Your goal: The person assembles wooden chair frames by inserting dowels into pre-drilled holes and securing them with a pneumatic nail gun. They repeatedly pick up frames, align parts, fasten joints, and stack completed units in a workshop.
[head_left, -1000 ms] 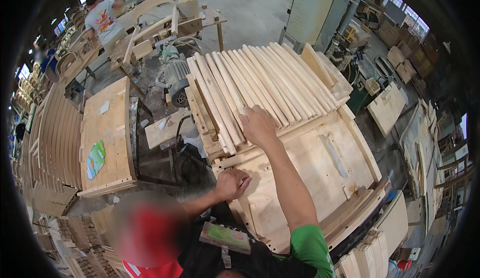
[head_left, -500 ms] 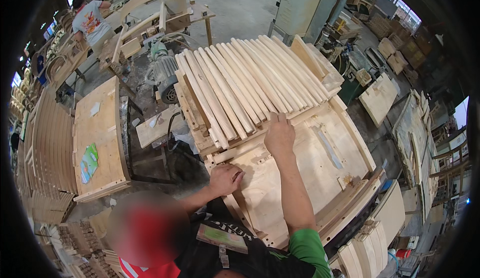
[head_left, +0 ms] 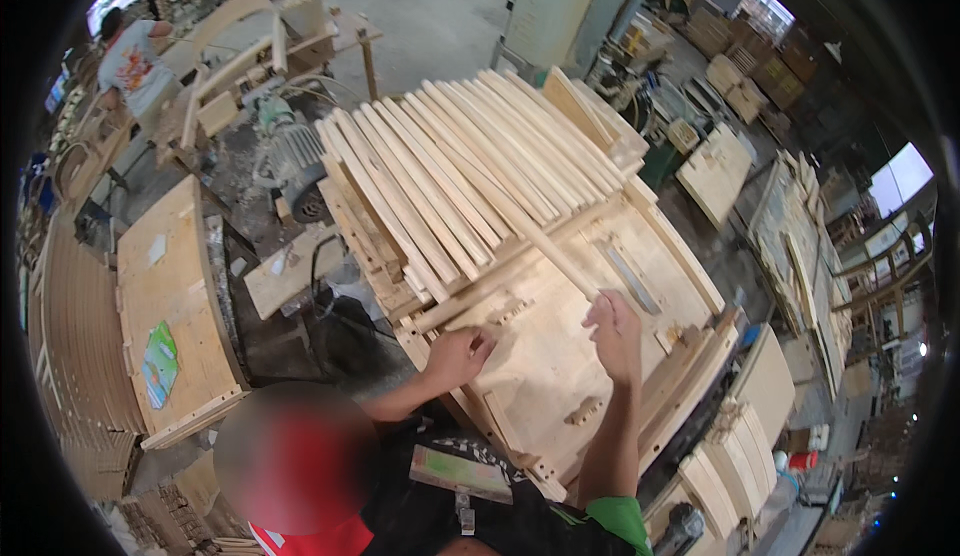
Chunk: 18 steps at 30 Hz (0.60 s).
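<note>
My right hand (head_left: 615,338) is closed at the near end of a pale wooden rod (head_left: 552,251). The rod slants out of a row of similar rods (head_left: 440,166) stacked side by side, its far part still lying among them. Below my right hand is a shallow wooden frame (head_left: 540,341) with a flat panel and raised edges. My left hand (head_left: 458,358) hovers over the frame's left side with curled fingers; no object shows in it. Another round rod (head_left: 470,301) lies along the frame's far edge, next to small drilled blocks.
Left of the frame stands a panel-topped bench (head_left: 185,286) with a green-blue wrapper (head_left: 160,361). A motor (head_left: 295,161) sits beyond it. Curved wooden panels (head_left: 725,466) and a power tool (head_left: 682,526) are at the lower right. A co-worker (head_left: 140,66) stands far left; a pillar (head_left: 555,11) rises behind the rods.
My right hand has moved from the stack's near edge toward me and to the right, drawing one rod partly out. My left hand has shifted slightly to the right. The whole view has shifted.
</note>
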### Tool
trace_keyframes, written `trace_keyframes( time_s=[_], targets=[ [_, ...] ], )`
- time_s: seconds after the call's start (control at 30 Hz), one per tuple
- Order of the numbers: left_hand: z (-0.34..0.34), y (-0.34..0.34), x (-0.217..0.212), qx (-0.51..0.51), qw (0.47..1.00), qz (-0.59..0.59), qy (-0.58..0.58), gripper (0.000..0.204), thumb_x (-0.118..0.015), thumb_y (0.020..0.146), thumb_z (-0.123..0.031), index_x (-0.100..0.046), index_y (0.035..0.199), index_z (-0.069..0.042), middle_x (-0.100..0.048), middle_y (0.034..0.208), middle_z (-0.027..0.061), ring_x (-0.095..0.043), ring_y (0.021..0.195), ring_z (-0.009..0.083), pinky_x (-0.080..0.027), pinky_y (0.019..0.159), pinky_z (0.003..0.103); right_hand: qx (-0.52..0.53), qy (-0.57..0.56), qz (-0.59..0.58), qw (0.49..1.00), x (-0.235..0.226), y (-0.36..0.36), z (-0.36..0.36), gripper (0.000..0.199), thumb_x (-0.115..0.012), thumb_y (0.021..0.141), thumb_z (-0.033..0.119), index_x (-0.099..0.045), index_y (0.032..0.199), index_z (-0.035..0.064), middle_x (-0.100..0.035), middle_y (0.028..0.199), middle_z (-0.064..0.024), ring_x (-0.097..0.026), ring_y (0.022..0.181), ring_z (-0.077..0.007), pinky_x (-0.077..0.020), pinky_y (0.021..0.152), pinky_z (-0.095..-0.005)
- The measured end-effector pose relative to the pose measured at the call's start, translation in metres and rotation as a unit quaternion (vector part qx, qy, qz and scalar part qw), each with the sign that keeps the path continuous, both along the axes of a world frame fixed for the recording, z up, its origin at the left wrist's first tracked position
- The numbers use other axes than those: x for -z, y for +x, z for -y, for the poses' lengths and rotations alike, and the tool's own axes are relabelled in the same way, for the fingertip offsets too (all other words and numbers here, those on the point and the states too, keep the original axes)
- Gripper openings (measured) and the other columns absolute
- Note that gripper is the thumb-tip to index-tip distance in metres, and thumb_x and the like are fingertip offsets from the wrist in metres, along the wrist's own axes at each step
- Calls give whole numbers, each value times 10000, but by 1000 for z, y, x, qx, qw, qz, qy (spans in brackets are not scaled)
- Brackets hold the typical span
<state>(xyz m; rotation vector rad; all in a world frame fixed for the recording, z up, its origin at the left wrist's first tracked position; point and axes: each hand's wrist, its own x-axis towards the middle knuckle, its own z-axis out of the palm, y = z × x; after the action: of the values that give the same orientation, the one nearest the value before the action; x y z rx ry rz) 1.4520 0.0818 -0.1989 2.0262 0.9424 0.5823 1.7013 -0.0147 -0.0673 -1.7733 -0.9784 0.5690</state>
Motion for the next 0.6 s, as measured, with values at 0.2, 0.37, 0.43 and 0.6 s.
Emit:
trace_keyframes(
  time_s=[0.2,0.37,0.43,0.6],
  targets=[
    [-25,95,-35,165,805,303,-482,315,-654,1091,-250,-617,1337,-57,-700,1223,87,-710,1094,195,-585,895,333,77,-79,-49,993,-18,4,158,315,-511,1137,246,-688,1168,-12,-663,847,-23,-642,776,-112,-511,699,-280],
    [-4,138,-17,210,664,302,-651,361,-618,1110,-238,-551,1391,-21,-666,1247,130,-734,1084,233,-632,927,391,197,-161,-26,967,-20,-19,246,286,-563,1122,265,-682,1124,6,-668,890,-18,-638,835,-108,-517,740,-277],
    [30,144,-9,192,659,272,-674,347,-617,1110,-248,-567,1370,-24,-677,1222,124,-743,1054,244,-642,926,393,203,-234,94,946,-8,-24,266,245,-639,1050,240,-688,1151,23,-694,953,-72,-672,893,-208,-528,795,-357],
    [60,137,25,105,668,239,-696,318,-647,1091,-290,-589,1265,-30,-693,1097,107,-742,1009,262,-641,924,412,116,-297,363,875,20,-36,197,328,-761,933,248,-706,1192,55,-705,1037,-153,-660,1018,-397,-487,895,-512]
  ],
)
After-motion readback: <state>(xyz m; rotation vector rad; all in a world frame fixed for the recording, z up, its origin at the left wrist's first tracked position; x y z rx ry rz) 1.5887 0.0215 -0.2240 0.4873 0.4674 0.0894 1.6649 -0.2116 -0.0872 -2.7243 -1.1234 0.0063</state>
